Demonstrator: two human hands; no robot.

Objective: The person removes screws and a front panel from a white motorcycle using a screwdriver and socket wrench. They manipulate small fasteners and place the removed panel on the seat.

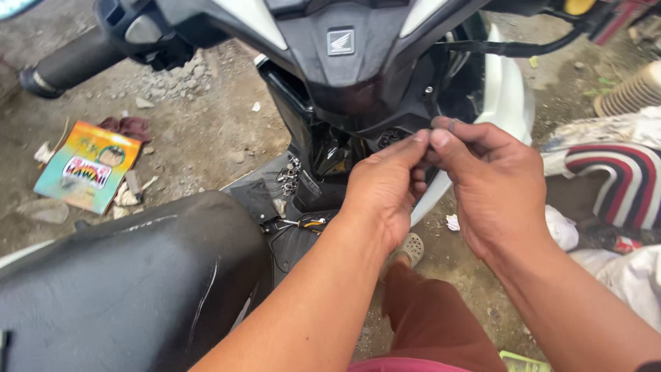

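Dirt ground (206, 138) is seen under a scooter (344, 76), with a colourful packet (86, 165) lying at left. Beside the black seat (131, 275), the left hand (385, 189) and right hand (492, 186) are met fingertip to fingertip below the front panel, fingers pinched narrow on something too small to make out.

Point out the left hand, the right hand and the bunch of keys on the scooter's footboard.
left hand (382, 189): head view, back of the hand.
right hand (492, 182): head view, back of the hand.
bunch of keys (289, 178): head view, middle of the bunch of metal rings.
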